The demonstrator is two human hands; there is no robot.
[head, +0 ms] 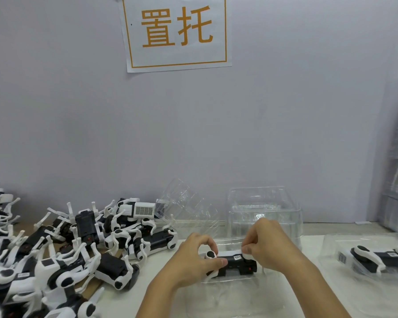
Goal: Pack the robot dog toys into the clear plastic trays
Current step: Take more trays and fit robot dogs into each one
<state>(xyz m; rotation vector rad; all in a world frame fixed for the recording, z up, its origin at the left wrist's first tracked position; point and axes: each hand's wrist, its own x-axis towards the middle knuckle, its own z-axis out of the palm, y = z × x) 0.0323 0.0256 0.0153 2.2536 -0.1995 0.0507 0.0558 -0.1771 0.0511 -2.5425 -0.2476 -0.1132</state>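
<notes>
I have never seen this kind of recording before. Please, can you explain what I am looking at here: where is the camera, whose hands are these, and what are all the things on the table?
There is one picture only, taken by a camera worn on a person's head, looking forward and down. No machine is present; the two bare hands belong to that person.

The left hand and the right hand both grip one black and white robot dog toy, holding it over a clear plastic tray on the white table.

On the left lies a pile of unpacked toys. On the far right sits a packed tray with a toy already in it. Behind the hands stand empty clear trays, and one more leans tilted. On the wall hangs a paper sign with orange characters.
</notes>
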